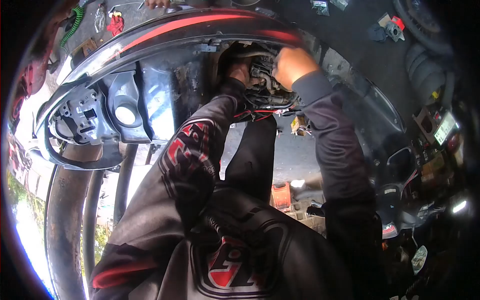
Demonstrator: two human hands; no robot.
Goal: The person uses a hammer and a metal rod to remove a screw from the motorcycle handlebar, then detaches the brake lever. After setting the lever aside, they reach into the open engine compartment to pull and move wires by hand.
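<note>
Both hands work in the opening of a scooter body (165,85), among engine parts (267,75) with hoses and metal fittings. My left hand (241,71) reaches into the left side of the opening. Its fingers go down between the parts and are mostly hidden, so its grip does not show. On the right side, my right hand (296,68) is closed with the knuckles up, by the upper edge of the engine parts. Whatever its fingers hold is hidden beneath the hand. Red wires (257,114) run along the opening's near edge.
A dark panel with a red stripe (190,22) arches along the far side. At left stand thick posts (72,210). Below the opening are a yellow part (299,126) and an orange object (281,196). A tyre (425,25) lies at the upper right.
</note>
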